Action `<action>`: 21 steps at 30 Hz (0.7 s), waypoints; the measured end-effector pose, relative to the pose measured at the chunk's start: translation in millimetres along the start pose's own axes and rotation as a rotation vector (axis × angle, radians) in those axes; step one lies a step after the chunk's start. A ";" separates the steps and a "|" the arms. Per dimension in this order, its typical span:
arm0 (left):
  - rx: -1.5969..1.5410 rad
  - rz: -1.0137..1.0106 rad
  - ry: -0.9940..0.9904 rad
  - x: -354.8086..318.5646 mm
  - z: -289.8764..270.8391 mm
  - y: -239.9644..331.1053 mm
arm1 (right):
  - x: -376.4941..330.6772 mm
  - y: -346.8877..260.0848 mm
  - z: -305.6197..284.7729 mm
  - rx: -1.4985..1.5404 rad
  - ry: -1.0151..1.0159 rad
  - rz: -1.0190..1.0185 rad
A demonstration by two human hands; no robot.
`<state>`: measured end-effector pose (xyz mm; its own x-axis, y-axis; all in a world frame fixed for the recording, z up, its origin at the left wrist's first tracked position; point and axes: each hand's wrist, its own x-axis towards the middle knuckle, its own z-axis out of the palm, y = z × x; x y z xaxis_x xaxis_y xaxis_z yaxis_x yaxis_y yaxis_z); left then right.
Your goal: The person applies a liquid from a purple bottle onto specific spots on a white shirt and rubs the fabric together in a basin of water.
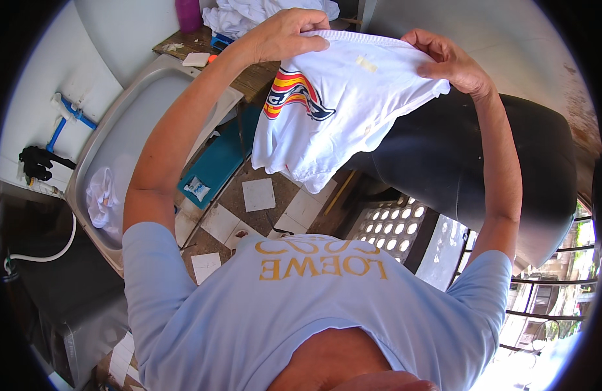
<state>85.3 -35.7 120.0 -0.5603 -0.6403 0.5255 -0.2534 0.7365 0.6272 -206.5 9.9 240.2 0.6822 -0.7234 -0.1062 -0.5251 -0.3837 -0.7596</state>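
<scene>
Raised in front of me is a white shirt [359, 98] with a red, yellow and black print on its left part. My left hand [281, 36] pinches the ribbed band along its top edge, thumb on the near side. At the other end of that band, my right hand [452, 62] grips the fabric between thumb and curled fingers. The shirt is stretched between both hands, and its lower part hangs in loose folds. A small pale yellowish patch shows on the cloth near the band.
A grey basin [239, 98] with a white cloth [102, 203] inside stands at the left. Beyond it, a wooden counter [252, 81] carries white clothes [239, 18] and a purple container [189, 14]. A large black object [538, 150] stands right. Blue pipes [70, 114] run along the left wall.
</scene>
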 end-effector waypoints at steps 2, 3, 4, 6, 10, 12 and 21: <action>0.005 0.015 0.000 6.5 -1.3 -0.5 | 0.3 -4.7 -6.9 -0.028 0.005 0.013; 0.008 0.020 0.001 8.5 -2.2 -0.1 | 0.6 -6.9 -9.2 -0.041 0.006 0.019; 0.012 0.018 0.002 10.6 -3.5 0.6 | 0.8 -9.1 -10.7 -0.052 0.017 0.021; 0.020 0.013 0.006 14.3 -6.1 2.7 | 1.0 -13.7 -13.5 -0.076 0.038 0.024; 0.018 0.018 -0.029 17.2 -9.6 6.3 | 4.2 -16.5 -23.5 -0.064 0.084 0.036; 0.054 -0.024 -0.066 16.1 -9.7 9.2 | 8.9 -12.1 -31.1 0.052 0.096 0.066; 0.109 -0.042 -0.127 4.6 -16.6 -6.3 | 18.0 -11.2 -44.2 0.018 0.110 0.063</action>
<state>97.4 -46.9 128.0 -0.6407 -0.6434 0.4189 -0.3589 0.7333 0.5774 -210.9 -24.2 275.2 0.5882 -0.8044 -0.0838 -0.5550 -0.3261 -0.7653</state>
